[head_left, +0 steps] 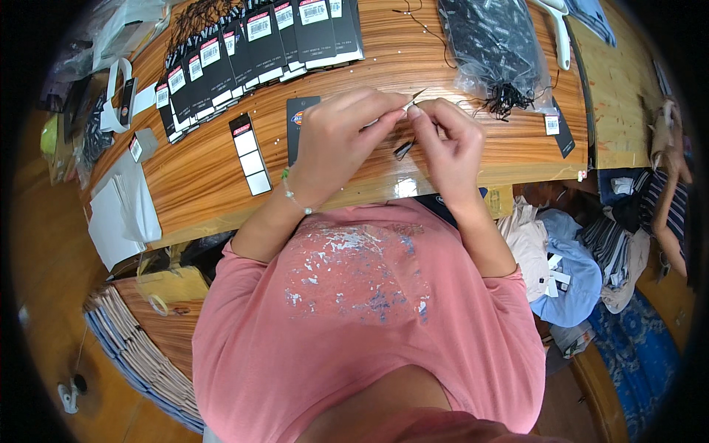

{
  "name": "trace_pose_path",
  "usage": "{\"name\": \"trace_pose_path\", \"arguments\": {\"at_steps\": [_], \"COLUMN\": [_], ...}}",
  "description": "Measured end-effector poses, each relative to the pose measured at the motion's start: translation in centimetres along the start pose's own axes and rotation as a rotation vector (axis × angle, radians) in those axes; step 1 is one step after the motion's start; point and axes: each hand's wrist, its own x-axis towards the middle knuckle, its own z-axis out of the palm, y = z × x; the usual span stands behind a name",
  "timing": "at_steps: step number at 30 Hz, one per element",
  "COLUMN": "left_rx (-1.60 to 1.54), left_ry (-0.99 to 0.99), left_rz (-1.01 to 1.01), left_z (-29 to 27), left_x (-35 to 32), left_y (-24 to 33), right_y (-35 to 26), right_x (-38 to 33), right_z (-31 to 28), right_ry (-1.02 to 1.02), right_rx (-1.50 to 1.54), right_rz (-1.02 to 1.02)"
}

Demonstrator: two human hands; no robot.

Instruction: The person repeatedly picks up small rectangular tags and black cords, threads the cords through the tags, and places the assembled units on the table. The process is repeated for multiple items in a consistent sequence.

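My left hand (332,136) and my right hand (449,140) meet fingertip to fingertip above the table, both closed in a pinch. A small, pointed, brownish piece (419,94) sticks up where the fingertips meet; its kind is too small to tell. Thin black cord runs at my right fingers, and a small black cord end piece (403,150) hangs below them. What the left fingers pinch is mostly hidden. Partly behind my left hand lies a black hang tag (294,136). To its left is a black card with white label stickers (253,159).
Rows of black hang tags with cords (258,48) fill the far left of the wooden table (214,210). A clear bag of black cords (491,44) lies far right, near another tag (563,133). White papers (122,210) sit left. Folded clothes (565,273) lie right, below table height; another person's arm (668,196) shows beyond.
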Motion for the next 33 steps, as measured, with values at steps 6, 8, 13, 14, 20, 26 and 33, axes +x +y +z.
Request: {"name": "trace_pose_path", "arguments": {"at_steps": [6,8,13,14,20,26,33], "left_rx": [0.015,-0.007,-0.016,-0.034,-0.061,-0.141,-0.192], "left_ry": [0.051,0.034,-0.044,-0.024,-0.062,-0.059,-0.125], "left_rz": [0.068,0.059,0.008,0.024,0.019,-0.009,-0.031], "left_z": [0.3,0.2,0.0,-0.1,-0.9,-0.7,-1.1], "left_x": [-0.1,-0.1,-0.2,-0.2,0.0,-0.4,-0.4], "left_y": [-0.2,-0.3,0.0,-0.3,0.0,0.0,-0.5], "right_y": [0.2,0.6,1.3,1.0,1.0,0.5,-1.1], "right_x": [0.4,0.8,0.4,0.4,-0.1,0.2,0.6], "right_z": [-0.1,-0.4,-0.6,-0.5,0.2,-0.3,-2.0], "right_ry": [-0.071,-0.132,-0.178,-0.165,0.000,0.024,-0.221], "right_rx": [0.318,0.835,0.579,0.465,0.444,0.079,-0.131], "right_rz": [0.250,0.489,0.323,0.268,0.124,-0.159,-0.040]}}
